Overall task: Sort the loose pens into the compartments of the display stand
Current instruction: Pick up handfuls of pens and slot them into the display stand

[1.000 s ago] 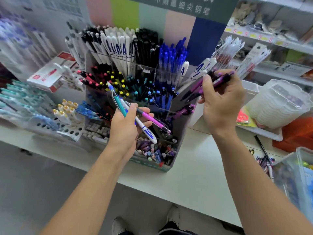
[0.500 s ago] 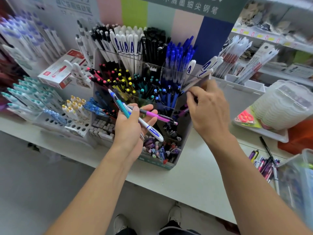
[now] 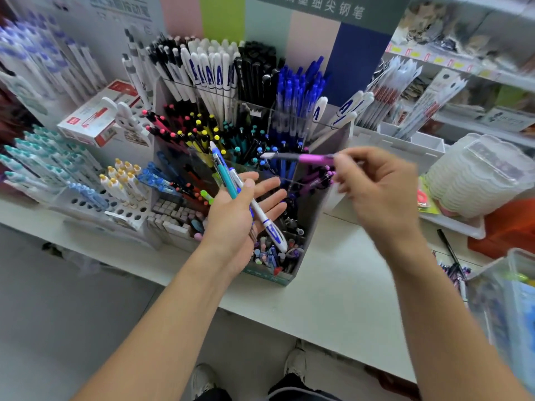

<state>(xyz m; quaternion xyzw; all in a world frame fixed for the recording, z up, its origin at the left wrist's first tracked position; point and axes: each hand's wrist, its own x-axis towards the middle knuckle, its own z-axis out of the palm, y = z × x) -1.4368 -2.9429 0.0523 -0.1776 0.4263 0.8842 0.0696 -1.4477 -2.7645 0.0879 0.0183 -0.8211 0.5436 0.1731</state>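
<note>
Both bare forearms reach from the near edge up toward the middle. The left hand [image 3: 240, 215] lies palm up, fingers spread and nearly straight, pointing right, its thumb pressing a couple of pens [image 3: 231, 180] against the palm. The right hand [image 3: 376, 189], blurred, sits higher and to the right, back toward the camera, fingers curled, pinching a purple pen [image 3: 307, 157] that points left.

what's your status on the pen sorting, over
Left hand holds teal pen and white pen. Right hand pinches purple pen over display stand. Nothing blocking.
</note>
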